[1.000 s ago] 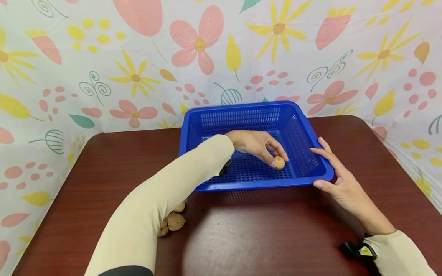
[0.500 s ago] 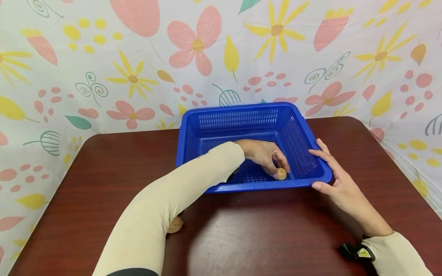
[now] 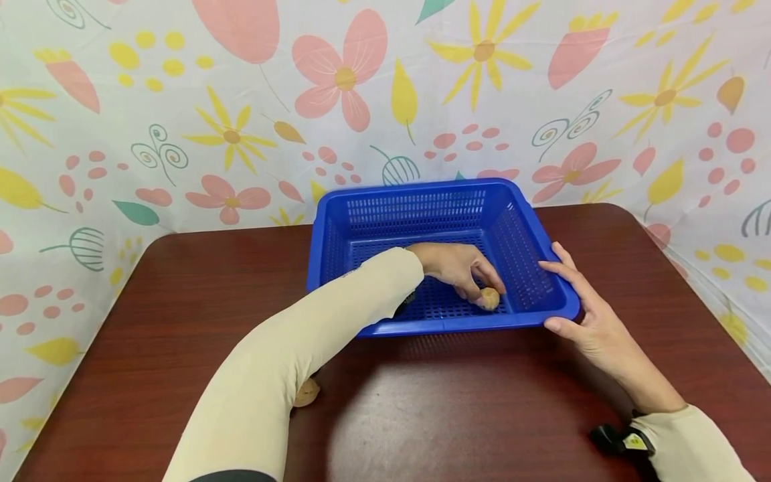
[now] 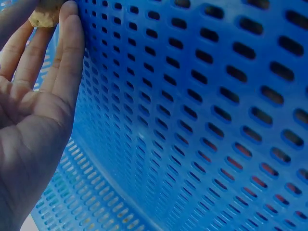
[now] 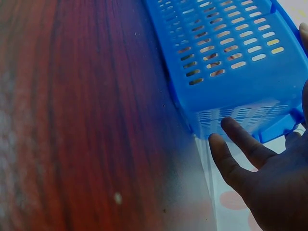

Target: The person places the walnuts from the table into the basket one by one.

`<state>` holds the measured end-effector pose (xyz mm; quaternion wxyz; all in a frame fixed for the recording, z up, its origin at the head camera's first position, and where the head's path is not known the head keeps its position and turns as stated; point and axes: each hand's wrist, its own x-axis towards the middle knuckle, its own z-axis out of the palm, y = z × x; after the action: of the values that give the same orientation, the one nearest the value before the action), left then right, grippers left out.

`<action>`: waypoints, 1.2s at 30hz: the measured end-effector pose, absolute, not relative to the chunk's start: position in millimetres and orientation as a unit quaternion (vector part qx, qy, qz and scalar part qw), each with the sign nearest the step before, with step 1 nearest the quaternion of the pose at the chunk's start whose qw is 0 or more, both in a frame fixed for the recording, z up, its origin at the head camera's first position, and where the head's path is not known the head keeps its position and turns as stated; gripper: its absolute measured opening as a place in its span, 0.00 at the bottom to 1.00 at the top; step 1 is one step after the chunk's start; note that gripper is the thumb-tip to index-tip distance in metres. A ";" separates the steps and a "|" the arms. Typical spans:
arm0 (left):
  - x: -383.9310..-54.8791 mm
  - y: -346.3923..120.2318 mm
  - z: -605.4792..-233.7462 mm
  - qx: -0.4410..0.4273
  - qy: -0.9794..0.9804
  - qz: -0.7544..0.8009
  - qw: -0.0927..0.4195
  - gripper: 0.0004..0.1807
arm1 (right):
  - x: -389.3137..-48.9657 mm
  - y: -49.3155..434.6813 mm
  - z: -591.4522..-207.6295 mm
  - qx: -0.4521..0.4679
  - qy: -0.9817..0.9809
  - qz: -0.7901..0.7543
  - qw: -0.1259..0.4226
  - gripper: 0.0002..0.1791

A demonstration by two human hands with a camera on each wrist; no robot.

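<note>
My left hand (image 3: pixel 454 266) reaches into a blue plastic basket (image 3: pixel 421 326) and pinches a walnut (image 3: pixel 490 299) between thumb and fingers, low in the basket's front right corner. In the left wrist view that walnut (image 4: pixel 45 15) shows at the top edge, close to the perforated wall (image 4: pixel 159 106). At the basket's right front corner my right hand (image 3: pixel 596 321) holds the rim, thumb at the front and fingers along the side. The right wrist view has two extended fingertips (image 5: pixel 226 132) of this hand against the basket's outer side.
Another walnut (image 3: pixel 306 393) lies on the dark red-brown table (image 3: pixel 421 415), partly covered by the left sleeve (image 3: pixel 289 355). A flower-patterned cloth (image 3: pixel 241 100) hangs behind the table, close to the basket's far side.
My left hand has moved down and slightly right with the walnut, deeper into the basket's front right corner. The left sleeve now covers more walnuts on the table. The right hand stays on the rim.
</note>
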<state>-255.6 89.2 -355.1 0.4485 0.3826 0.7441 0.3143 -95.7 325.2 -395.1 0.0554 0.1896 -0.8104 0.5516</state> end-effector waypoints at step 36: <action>-173.0 -170.8 -277.4 0.305 0.803 0.490 0.148 0.21 | -98.0 323.8 -393.4 0.170 -0.838 0.514 0.062 0.40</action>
<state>-173.0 -170.8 -277.4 0.1484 0.3051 0.8028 0.4904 -98.0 323.8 -393.4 0.0620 0.1704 -0.8385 0.5139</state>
